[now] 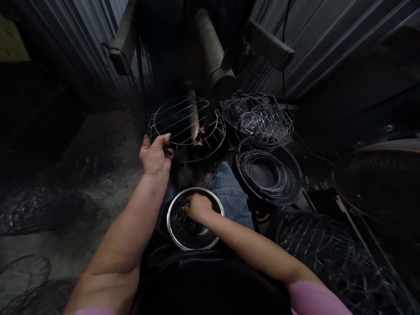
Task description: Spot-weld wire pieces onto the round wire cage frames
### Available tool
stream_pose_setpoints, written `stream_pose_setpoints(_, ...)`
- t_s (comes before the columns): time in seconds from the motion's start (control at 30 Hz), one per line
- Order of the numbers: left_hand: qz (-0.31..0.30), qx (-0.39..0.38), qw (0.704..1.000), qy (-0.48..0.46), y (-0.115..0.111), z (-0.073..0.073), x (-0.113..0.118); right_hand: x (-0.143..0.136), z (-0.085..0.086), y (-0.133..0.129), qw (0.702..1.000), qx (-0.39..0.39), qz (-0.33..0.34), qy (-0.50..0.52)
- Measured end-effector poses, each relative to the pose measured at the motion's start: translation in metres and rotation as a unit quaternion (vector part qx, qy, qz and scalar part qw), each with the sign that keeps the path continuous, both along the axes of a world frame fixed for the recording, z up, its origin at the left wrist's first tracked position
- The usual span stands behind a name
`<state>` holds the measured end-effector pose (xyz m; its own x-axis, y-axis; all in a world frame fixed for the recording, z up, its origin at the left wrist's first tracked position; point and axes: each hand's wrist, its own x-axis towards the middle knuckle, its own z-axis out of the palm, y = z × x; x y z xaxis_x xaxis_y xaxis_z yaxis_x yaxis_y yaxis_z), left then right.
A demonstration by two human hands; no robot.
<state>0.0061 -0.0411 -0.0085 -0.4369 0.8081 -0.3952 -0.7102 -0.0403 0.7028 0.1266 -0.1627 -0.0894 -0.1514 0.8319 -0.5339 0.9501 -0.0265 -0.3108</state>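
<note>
My left hand is closed on the near left rim of a round wire rack, which has parallel bars across it and a second ring below. The rack sits around the electrode end of a welding machine, its far side partly behind the metal arm. On my lap rests a steel bowl holding short, thin metal pieces. Down inside this bowl is my right hand, fingers bent among the pieces. Its fingertips are hidden, so I cannot see what they pinch.
To the right, wire rings lie in a dark round basin. Behind them is a pile of wire racks. More wire racks are stacked at the lower right. A thick metal cylinder juts overhead. A cable hangs at right.
</note>
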Motion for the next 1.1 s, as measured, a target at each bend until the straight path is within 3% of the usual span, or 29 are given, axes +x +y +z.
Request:
stream_pose_setpoints(0.1,-0.004,0.003,1.000,0.002,0.000,-0.002,0.002,-0.021,-0.009,-0.005,1.000,-0.030,-0.001,0.006)
stream_pose_setpoints(0.2,-0.004,0.001,1.000,0.003,-0.003,-0.002,-0.002,-0.021,-0.013,-0.009,0.998,-0.031,0.003,0.046)
stream_pose_setpoints(0.33,-0.002,0.004,1.000,0.002,-0.008,-0.002,-0.009,0.004,-0.007,-0.006,0.992,0.006,-0.012,0.123)
stream_pose_setpoints(0.47,0.003,0.007,1.000,0.011,-0.010,0.000,-0.014,0.031,0.006,-0.005,0.965,0.045,-0.014,0.258)
stream_pose_setpoints(0.6,0.000,0.007,1.000,0.013,-0.010,0.004,-0.013,0.047,0.024,-0.002,0.952,0.076,-0.011,0.295)
stream_pose_setpoints(0.7,-0.007,0.010,1.000,0.016,-0.008,0.006,-0.010,0.053,0.033,0.005,0.928,0.067,-0.073,0.359)
stream_pose_setpoints(0.83,-0.005,0.010,1.000,0.025,-0.006,0.006,-0.005,0.060,0.036,0.016,0.859,0.008,-0.199,0.472)
stream_pose_setpoints(0.93,-0.003,0.006,1.000,0.029,-0.004,0.006,-0.003,0.066,0.039,0.020,0.835,-0.012,-0.233,0.499)
stream_pose_setpoints(1.03,-0.004,0.009,0.999,0.035,-0.002,0.006,-0.001,0.072,0.045,0.019,0.863,0.015,-0.195,0.467)
stream_pose_setpoints(1.1,-0.008,0.012,0.999,0.034,-0.002,0.007,0.001,0.073,0.050,0.015,0.911,0.058,-0.095,0.396)
